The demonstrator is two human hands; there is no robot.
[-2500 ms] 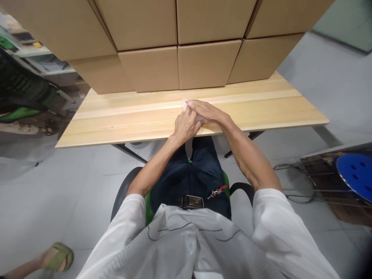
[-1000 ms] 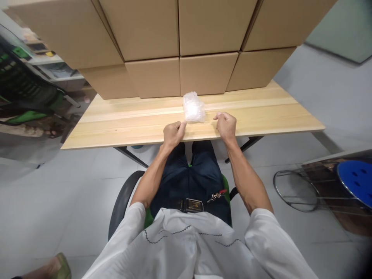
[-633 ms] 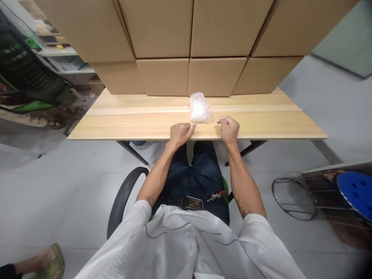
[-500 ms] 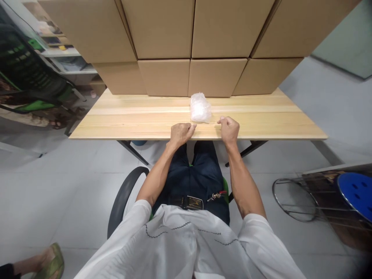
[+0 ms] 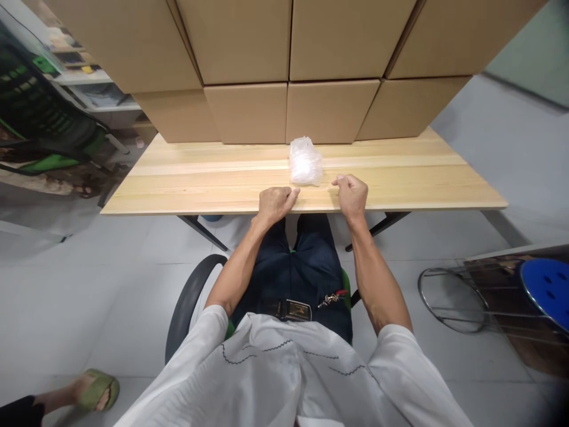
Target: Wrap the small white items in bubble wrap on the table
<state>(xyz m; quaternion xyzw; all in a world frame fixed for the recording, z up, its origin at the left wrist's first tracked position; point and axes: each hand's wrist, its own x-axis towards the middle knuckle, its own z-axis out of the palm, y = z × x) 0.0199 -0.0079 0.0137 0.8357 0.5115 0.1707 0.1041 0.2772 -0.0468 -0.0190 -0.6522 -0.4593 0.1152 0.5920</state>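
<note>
My left hand (image 5: 276, 203) rests as a loose fist by the table's front edge, thumb pointing right; nothing shows in it. To its right, my right hand (image 5: 351, 194) is also curled into a fist, with no object visible in its fingers. Beyond and between the two lies a translucent, whitish crumpled plastic bundle (image 5: 305, 163) on the wooden table (image 5: 200, 178). Neither hand touches it. What the bundle contains cannot be made out.
Stacked cardboard boxes (image 5: 246, 115) form a wall along the table's back. A blue-topped stool (image 5: 549, 290) lies at right. On the left are a dark mesh chair (image 5: 40, 101) and another person's foot in a green slipper (image 5: 100, 389).
The other person's slippered foot has shifted right and turned. My view has tilted slightly. Both fists and the plastic bundle stay in nearly the same places.
</note>
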